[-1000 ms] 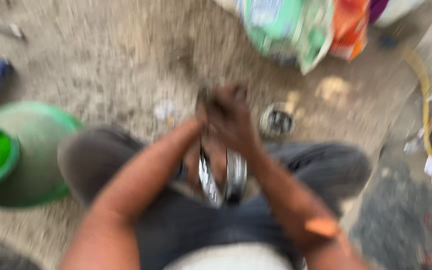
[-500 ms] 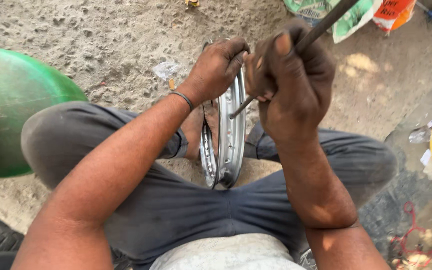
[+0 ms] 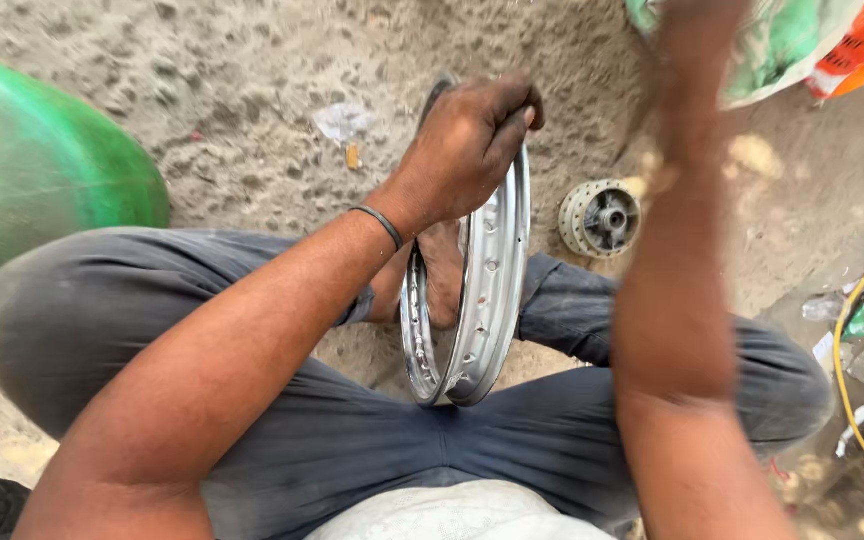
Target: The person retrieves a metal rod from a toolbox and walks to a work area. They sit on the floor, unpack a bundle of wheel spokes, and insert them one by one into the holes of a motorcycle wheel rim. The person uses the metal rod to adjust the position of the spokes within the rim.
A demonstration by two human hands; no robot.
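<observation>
Shiny silver wheel rim [image 3: 477, 290], drilled with spoke holes, upright between the knees just left of the grey hub [image 3: 600, 217], top clasped by left hand [image 3: 467, 140]; right hand [image 3: 697, 60] now raised, blurred, grip unreadable.

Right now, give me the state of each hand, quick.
Left hand: closed on the top of the rim, holding it upright.
Right hand: raised and blurred; cannot tell whether open, closed or holding anything.
</observation>
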